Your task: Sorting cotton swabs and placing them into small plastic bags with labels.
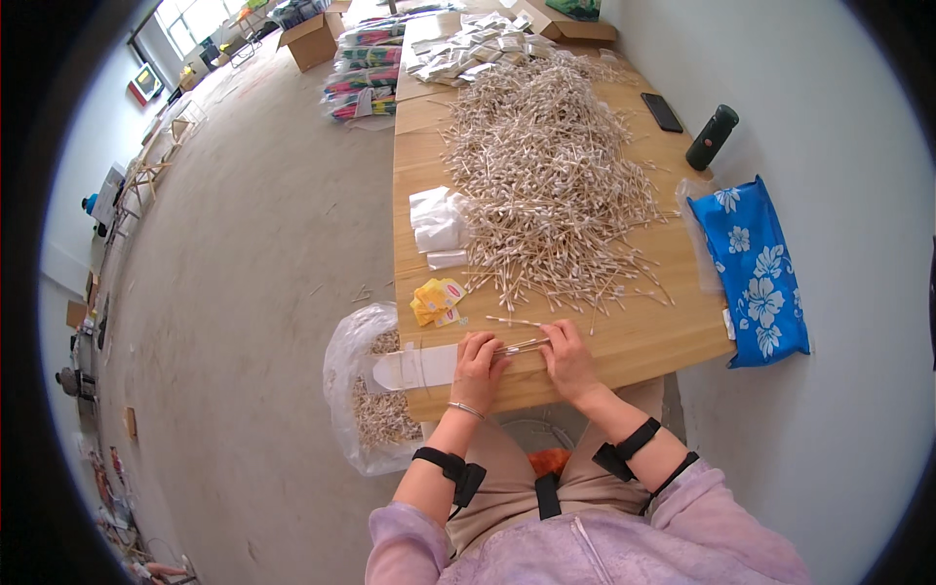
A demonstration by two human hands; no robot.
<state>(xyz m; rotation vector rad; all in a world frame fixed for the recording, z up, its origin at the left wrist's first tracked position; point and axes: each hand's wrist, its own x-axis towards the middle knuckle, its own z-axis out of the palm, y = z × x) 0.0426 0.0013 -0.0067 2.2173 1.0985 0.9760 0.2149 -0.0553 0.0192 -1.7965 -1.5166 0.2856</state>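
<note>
Near the front edge of the wooden table, a few cotton swabs lie crosswise between my two hands. My left hand has its fingers closed around one end of them, over the right end of a white strip with a rounded tip. The fingers of my right hand pinch the other end. One loose cotton swab rests just beyond my hands. A big heap of cotton swabs covers the middle of the table. Small yellow cards sit beyond my left hand.
White plastic bags lie left of the heap, with filled packets behind it. On the right are a phone, a dark green bottle and a blue flowered pouch. A clear bag of swabs stands by the left corner.
</note>
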